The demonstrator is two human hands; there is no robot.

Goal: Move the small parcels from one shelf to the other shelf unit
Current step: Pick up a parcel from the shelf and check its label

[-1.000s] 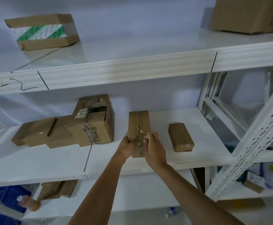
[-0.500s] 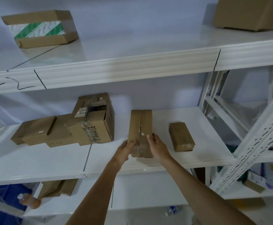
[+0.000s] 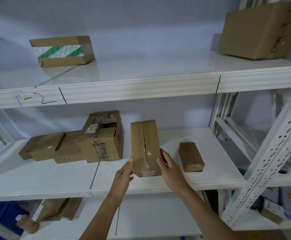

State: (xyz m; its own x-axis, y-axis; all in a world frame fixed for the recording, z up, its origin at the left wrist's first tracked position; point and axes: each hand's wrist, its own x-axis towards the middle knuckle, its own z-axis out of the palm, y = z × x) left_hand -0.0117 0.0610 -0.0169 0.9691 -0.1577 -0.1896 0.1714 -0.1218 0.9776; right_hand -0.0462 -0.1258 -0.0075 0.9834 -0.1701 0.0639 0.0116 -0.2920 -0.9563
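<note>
A long brown parcel (image 3: 144,146) with a taped seam lies lengthwise on the white middle shelf (image 3: 37,179), its near end close to the front edge. My left hand (image 3: 124,174) has its thumb on the parcel's near left edge. My right hand (image 3: 169,167) has its fingers along the near right side. The parcel is pinched between the two hands. A smaller brown parcel (image 3: 190,156) lies on the same shelf just right of my right hand, not touched.
Left of the long parcel stand a torn taped carton (image 3: 99,141) and flat brown parcels (image 3: 44,148). The upper shelf carries a green-striped box (image 3: 63,51) and a large carton (image 3: 260,30). A perforated white upright (image 3: 271,161) slants at right. Below are more parcels (image 3: 60,208) and a bottle (image 3: 28,224).
Both hands went from clasping the parcel's near end to spreading along its sides. The parcel has slid slightly deeper onto the shelf, and my view has tilted up.
</note>
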